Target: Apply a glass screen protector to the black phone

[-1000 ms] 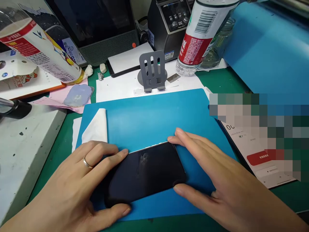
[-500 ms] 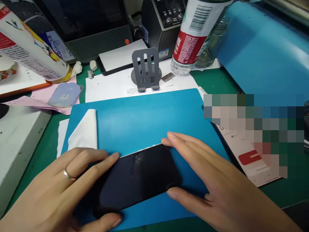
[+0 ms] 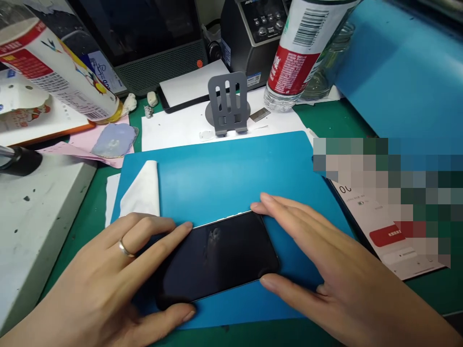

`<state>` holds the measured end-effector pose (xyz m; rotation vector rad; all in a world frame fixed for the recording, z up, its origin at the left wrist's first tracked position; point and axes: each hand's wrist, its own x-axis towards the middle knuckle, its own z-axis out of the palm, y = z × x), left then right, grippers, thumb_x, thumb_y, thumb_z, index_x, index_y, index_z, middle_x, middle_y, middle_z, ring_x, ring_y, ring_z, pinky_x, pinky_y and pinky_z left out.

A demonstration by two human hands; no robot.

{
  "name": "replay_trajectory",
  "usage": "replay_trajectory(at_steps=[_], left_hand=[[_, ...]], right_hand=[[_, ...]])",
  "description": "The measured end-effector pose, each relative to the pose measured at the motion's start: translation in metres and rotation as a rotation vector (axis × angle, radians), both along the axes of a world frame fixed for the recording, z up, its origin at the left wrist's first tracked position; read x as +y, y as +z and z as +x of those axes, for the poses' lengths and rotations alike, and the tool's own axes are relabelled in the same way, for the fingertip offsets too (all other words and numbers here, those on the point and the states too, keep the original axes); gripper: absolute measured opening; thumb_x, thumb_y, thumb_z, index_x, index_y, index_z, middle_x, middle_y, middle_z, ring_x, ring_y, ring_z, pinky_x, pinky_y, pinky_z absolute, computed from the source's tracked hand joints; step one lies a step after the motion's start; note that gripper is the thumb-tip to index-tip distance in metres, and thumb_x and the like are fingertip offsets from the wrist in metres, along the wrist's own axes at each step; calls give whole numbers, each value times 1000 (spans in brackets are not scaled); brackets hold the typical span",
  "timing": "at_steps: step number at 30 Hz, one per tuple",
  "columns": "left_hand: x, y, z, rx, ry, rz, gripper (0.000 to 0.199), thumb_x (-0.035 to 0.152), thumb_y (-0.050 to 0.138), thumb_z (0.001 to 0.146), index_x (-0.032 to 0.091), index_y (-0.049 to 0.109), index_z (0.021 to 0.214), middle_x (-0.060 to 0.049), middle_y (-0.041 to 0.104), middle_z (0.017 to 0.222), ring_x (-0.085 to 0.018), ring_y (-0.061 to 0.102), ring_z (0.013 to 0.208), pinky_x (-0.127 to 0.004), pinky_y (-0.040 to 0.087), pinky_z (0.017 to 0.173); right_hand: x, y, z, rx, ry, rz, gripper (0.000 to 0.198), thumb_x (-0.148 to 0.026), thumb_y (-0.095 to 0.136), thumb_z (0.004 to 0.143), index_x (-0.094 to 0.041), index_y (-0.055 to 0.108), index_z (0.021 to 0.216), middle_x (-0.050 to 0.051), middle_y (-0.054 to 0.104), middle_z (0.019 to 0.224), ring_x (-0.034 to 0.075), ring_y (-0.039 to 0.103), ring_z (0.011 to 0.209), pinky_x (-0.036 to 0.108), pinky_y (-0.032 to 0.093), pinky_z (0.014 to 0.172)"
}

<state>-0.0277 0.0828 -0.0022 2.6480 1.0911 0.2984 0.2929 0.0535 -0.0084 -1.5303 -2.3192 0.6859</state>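
On the green surface (image 3: 249, 333), a blue mat (image 3: 224, 168) is lying flat. The left hand (image 3: 108, 274) is spanning the left end of a dark phone (image 3: 224, 260) with a wide grip, its thumb at the near edge and a fingertip at the far edge. The right hand (image 3: 321, 265) is holding the right end, thumb and fingers spread. Between these 2 hands, the phone is lying on the mat, screen facing up. A folded white cloth (image 3: 144, 193) is resting beyond the left hand, where 1 silver ring (image 3: 125, 249) is circling a finger.
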Motion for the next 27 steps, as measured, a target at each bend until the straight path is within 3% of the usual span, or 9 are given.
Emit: replay_trajectory(at_steps=[4,12,18,27], left_hand=[[2,0,0,34,-20,-23,71,49,71,91,24,46,153,-13,62,126,-30,61,105,-43,54,84],[8,4,9,21,-73,45,63,43,71,90,17,52,145,-15,64,122,-31,64,100,-46,55,80],[10,4,9,-46,-28,52,56,43,66,90,19,57,139,-12,65,121,-32,65,99,-49,56,81],[14,5,3,-5,-61,1,64,47,71,91,25,48,147,-13,62,127,-32,63,105,-50,56,83]], right_hand=[[2,1,0,-31,-5,-5,81,-45,61,98,-37,17,166,4,54,160,30,57,142,43,60,107],[4,1,-1,-43,-5,12,79,-47,61,98,-37,22,165,2,56,158,28,57,142,41,59,108],[6,-1,-3,-19,4,20,80,-47,62,98,-35,20,166,4,55,159,29,55,143,44,56,112],[6,1,-2,-31,22,55,75,-47,61,99,-33,28,165,5,55,159,30,53,145,46,55,112]])
